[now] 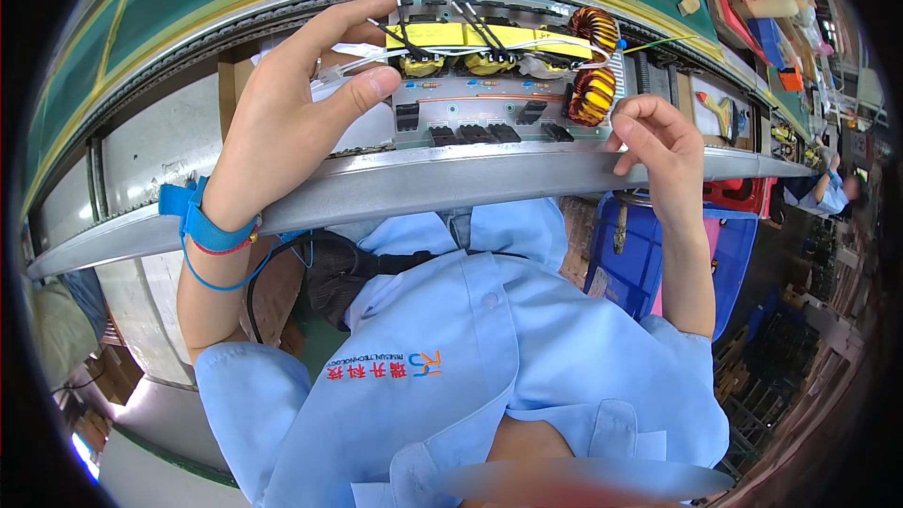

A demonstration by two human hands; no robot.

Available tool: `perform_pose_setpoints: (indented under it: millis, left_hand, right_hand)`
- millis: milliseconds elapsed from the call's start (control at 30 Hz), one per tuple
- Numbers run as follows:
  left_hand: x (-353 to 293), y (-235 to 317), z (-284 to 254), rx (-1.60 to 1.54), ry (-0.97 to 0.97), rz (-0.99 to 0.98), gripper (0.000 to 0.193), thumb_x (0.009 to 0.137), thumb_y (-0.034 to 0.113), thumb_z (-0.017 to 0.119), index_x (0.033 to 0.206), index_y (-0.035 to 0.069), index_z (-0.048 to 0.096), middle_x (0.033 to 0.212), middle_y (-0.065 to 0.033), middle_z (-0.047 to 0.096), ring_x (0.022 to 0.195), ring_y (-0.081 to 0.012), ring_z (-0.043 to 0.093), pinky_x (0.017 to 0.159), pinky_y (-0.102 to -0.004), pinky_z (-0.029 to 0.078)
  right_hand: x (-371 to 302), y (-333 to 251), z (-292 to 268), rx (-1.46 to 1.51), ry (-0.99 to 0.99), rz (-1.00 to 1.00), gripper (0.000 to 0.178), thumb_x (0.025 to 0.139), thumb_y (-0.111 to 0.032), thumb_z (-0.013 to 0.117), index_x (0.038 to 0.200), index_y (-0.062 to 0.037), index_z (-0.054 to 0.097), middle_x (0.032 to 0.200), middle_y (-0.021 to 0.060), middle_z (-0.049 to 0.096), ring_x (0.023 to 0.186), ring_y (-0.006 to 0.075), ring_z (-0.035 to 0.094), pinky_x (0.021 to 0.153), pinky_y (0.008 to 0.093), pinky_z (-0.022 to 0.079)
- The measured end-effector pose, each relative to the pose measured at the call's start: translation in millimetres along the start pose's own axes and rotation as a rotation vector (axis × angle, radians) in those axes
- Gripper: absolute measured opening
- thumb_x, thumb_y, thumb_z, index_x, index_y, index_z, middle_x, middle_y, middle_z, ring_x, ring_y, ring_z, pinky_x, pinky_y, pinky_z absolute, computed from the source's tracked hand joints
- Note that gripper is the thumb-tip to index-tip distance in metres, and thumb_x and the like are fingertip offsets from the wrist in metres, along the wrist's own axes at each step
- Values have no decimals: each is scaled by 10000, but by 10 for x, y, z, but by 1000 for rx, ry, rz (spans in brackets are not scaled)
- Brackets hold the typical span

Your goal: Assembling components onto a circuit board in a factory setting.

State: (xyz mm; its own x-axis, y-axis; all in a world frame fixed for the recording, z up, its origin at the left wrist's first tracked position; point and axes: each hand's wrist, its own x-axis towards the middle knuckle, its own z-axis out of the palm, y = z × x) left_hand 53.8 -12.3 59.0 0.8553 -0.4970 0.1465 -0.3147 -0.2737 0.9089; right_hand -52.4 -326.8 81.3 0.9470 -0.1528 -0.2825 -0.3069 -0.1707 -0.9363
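A circuit board (489,113) lies in a long metal-railed track in front of me. Yellow-wrapped transformers (494,38) line its far half, and two copper-wound ring coils (593,96) stand at its right end. White wires (362,64) and black leads run over the transformers. My left hand (292,99) is open at the board's left end, thumb and forefinger spread apart beside the leads. At the near right corner is my right hand (663,136), its fingers curled with thumb and forefinger close together. What lies between them, if anything, is hidden.
The near metal rail (451,169) runs between me and the board. A blue wrist strap (202,226) with a cord is on my left wrist. Below right sit blue bins (625,249). Farther right, a yellow-handled tool (722,113) lies in the track, and another person (830,190) works.
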Motion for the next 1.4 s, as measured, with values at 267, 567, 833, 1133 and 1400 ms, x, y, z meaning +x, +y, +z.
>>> perform_pose_setpoints:
  millis: [267, 567, 833, 1133, 1400]
  left_hand:
    - [23, 13, 4, -24, -10, -42, 483, 849, 177, 688, 1302, 81, 549, 1085, -95, 642, 902, -168, 590, 877, -305, 450]
    - [30, 15, 5, -59, -19, -64, 473, 851, 159, 683, 1294, 59, 550, 1076, -98, 632, 924, -155, 587, 895, -296, 436]
    - [41, -11, -51, -84, -63, -63, 492, 874, 201, 680, 1316, 48, 528, 1119, -90, 595, 923, -145, 576, 896, -279, 423]
    - [105, -1, -142, -369, -174, -150, 688, 913, 469, 586, 1356, -38, 446, 1186, -149, 528, 1102, -253, 563, 981, -370, 450]
    - [382, 187, 212, -445, -467, -227, 957, 829, 645, 568, 1454, -19, 279, 1365, -147, 397, 1270, -352, 453, 1074, -459, 342]
  right_hand:
    - [25, -113, 196, -561, 154, -486, 356, 792, -131, 737, 1107, -53, 590, 962, 33, 583, 711, 111, 576, 534, 238, 455]
    - [76, -127, 204, -841, 103, -593, 499, 742, -123, 751, 1208, -93, 574, 913, 75, 592, 674, 181, 586, 557, 297, 475]
    - [5, -83, 168, -811, 147, -517, 518, 743, -146, 754, 1230, -114, 581, 883, 59, 616, 635, 175, 594, 562, 299, 482]
    - [-134, -158, 52, -903, 167, -581, 506, 748, -162, 743, 1232, -141, 595, 950, 48, 636, 697, 208, 626, 565, 324, 502]
    - [-321, -26, 459, -761, -175, -920, 366, 801, -115, 602, 1165, -99, 575, 1011, 48, 627, 786, 202, 668, 521, 313, 515]
